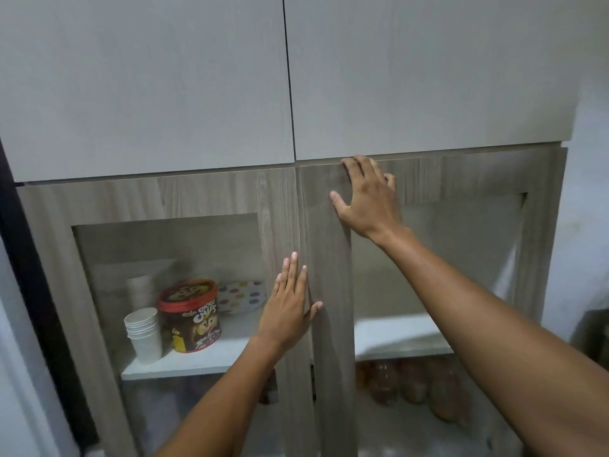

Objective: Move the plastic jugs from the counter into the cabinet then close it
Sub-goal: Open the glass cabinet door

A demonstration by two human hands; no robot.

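Fingers [291, 275] on my left hand [288, 311] are straight and pressed together, flat against the frame of the left door [276, 225], right beside the seam [301, 225] where the two doors meet. My right hand [369, 199] sits higher up the same seam on the right door [324, 258], fingers spread loosely with the tips hooked toward its top edge. Neither hand is clamped on anything, both just lie on the wood.

Pretty sure the plastic jugs [412, 380] are those blurry orange-ish shapes behind the right door's glass, on the lower level under the white shelf [395, 334]. Too smeared to say for certain though. Left of the seam, a stack of paper cups [143, 331], a Choco cereal tub [189, 316] and a dotted plate [242, 296] sit on the shelf behind the glass.

Doors look basically shut, so my guess is it's only the final push left. They're stiff wood frames around glass panes, probably swinging light on their hinges. I'd keep the pressure on the wood near the seam and stay off the glass, since that's the fragile bit.
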